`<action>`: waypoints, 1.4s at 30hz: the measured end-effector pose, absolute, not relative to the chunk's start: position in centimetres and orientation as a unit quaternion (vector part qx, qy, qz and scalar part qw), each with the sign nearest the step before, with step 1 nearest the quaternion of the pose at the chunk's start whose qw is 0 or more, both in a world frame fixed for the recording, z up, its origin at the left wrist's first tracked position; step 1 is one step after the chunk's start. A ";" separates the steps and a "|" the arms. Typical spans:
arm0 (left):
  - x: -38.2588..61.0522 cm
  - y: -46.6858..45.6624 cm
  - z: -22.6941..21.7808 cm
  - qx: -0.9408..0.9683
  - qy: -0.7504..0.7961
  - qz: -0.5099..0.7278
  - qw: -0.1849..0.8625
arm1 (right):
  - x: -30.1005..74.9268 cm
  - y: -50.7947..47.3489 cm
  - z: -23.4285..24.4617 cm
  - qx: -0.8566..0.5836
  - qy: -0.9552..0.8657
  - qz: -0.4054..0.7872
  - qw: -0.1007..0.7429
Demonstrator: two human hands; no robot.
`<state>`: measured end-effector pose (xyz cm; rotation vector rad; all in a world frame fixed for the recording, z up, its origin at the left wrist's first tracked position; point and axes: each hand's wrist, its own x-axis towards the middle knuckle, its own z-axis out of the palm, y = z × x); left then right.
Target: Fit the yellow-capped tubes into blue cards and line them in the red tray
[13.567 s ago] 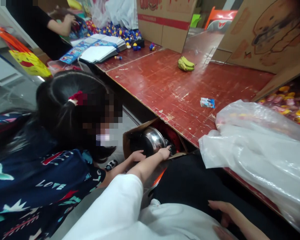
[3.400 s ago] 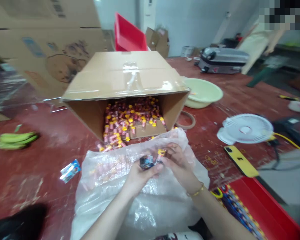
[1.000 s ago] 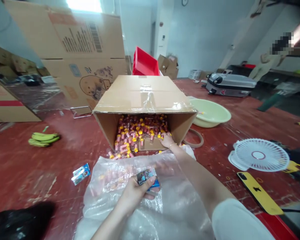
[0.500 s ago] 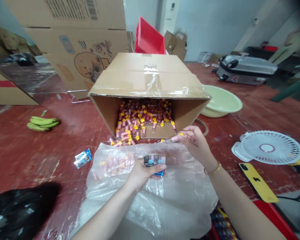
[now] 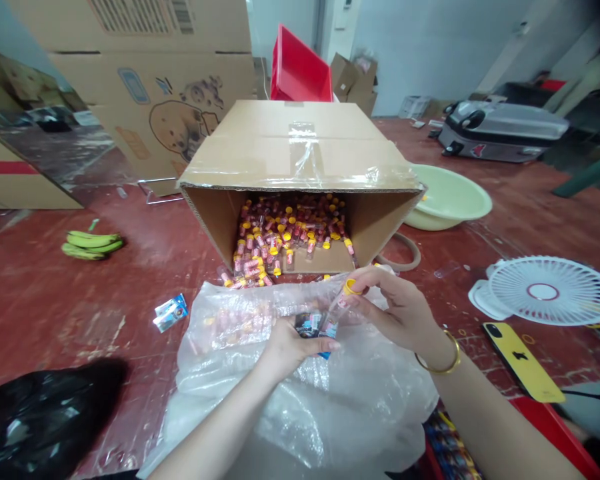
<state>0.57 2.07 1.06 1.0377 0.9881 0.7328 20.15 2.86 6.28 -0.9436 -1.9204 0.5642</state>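
My left hand (image 5: 290, 345) is closed around small dark-and-blue printed packets (image 5: 307, 325), with the thumb lying over them. In my right hand (image 5: 393, 310) the fingers pinch the yellow cap of a small clear tube (image 5: 336, 308) with a pink label. The tube slants down, and its lower end meets the packets at my left hand; whether it is gripped there I cannot tell. Below both hands spreads a translucent plastic sheet (image 5: 300, 413). In front, a cardboard box (image 5: 290, 157) on its side holds several capped tubes (image 5: 265, 250), some spilling out at its mouth.
Blue packets (image 5: 171, 313) and bananas (image 5: 93, 245) lie on the red floor at left, near a black plastic bag (image 5: 45, 420). On the right are a green basin (image 5: 450, 200), a white fan (image 5: 550, 291) and a yellow phone (image 5: 525, 363). A red crate (image 5: 300, 70) stands behind the box.
My right hand has brought the yellow-capped tube from near the box's mouth toward me, down to the packets in my left hand. The left hand keeps its hold. The view has shifted slightly.
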 end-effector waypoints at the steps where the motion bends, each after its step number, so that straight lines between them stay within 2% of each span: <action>1: 0.6 2.1 1.0 0.468 0.446 0.317 0.694 | 20.1 2.8 6.2 -0.378 -0.783 0.228 0.439; 4: 0.8 2.1 1.1 0.474 0.450 0.302 0.694 | 20.2 3.0 5.5 -0.389 -0.779 0.251 0.422; 9: 0.8 2.2 1.1 0.458 0.447 0.303 0.706 | 20.6 3.0 4.3 -0.438 -0.722 0.246 0.476; 13: 0.8 2.4 1.1 0.465 0.451 0.300 0.700 | 20.3 2.2 5.2 -0.413 -0.772 0.207 0.437; 16: 0.9 2.4 1.1 0.473 0.442 0.303 0.699 | 20.2 2.0 5.4 -0.408 -0.766 0.261 0.424; 21: 0.6 2.1 0.7 0.460 0.427 0.296 0.720 | 20.8 2.6 3.3 -0.448 -0.650 0.365 0.494; 25: 0.5 2.1 0.0 0.468 0.419 0.291 0.722 | 21.1 2.4 2.6 -0.470 -0.641 0.341 0.501; 35: 0.7 2.3 -0.2 0.468 0.430 0.319 0.703 | 20.7 1.1 5.0 -0.466 -0.741 0.210 0.435; 38: 0.7 2.2 -0.3 0.461 0.431 0.317 0.708 | 20.5 1.3 4.5 -0.464 -0.717 0.273 0.442; 42: 0.7 1.9 0.1 0.439 0.414 0.321 0.730 | 20.2 2.1 2.8 -0.471 -0.585 0.448 0.485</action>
